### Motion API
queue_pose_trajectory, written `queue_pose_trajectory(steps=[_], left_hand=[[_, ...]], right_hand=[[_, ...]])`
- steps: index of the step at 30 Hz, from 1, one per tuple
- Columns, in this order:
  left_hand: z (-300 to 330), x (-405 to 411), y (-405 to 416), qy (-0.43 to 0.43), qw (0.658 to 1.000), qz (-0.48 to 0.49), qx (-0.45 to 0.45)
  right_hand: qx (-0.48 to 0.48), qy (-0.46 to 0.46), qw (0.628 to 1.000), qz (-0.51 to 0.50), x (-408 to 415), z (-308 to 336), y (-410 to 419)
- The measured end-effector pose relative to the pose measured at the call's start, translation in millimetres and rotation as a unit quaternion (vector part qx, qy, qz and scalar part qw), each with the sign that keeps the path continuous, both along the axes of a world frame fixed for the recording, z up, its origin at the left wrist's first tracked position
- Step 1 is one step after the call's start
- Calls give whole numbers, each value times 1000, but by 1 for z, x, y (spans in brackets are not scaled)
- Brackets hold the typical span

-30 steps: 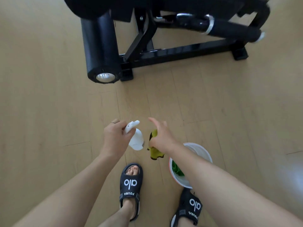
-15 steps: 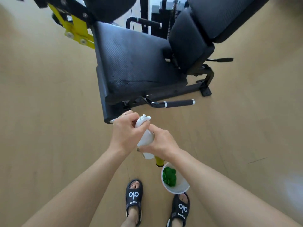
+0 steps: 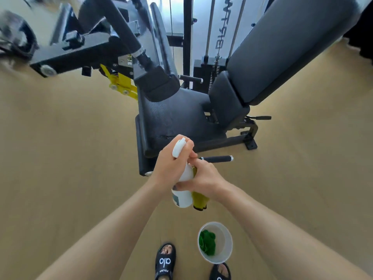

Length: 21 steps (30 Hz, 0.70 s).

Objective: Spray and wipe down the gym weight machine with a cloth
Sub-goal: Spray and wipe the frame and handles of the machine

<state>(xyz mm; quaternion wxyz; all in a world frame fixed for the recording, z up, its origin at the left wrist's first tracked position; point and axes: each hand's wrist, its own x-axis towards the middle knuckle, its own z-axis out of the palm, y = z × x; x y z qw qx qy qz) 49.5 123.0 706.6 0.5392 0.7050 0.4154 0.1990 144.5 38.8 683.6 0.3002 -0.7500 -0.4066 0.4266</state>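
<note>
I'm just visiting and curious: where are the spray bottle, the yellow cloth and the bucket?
white spray bottle (image 3: 182, 199), head view, on its lower body.
yellow cloth (image 3: 198, 200), head view, on the part hanging below the right hand.
white bucket (image 3: 227, 242), head view, on its inner wall.

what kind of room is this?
Most likely a gym: a weight machine with a padded seat, a weight stack on guide rods, and a bare wood-look floor.
</note>
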Motion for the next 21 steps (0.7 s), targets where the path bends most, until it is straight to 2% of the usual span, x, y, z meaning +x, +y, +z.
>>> queue_pose_trajectory(steps=[3,7,11,16,19,21], left_hand=[[21,-11,2,-27,999,26,9],[55,-27,17,-75,994,78,-31],[86,-46,44,-63,992,98,44],[120,-76,86,-92,986,129,50],[137,-93,113,-96,985,128,56],[146,-100,128,-109,986,117,44]], right_hand=[[11,1,1000,16,-5,26,5],[39,-13,998,41,-19,63,25],[65,-15,996,59,-39,100,54],[4,-3,997,80,-60,128,93],[3,32,999,15,-64,145,101],[27,125,985,-116,-59,156,102]])
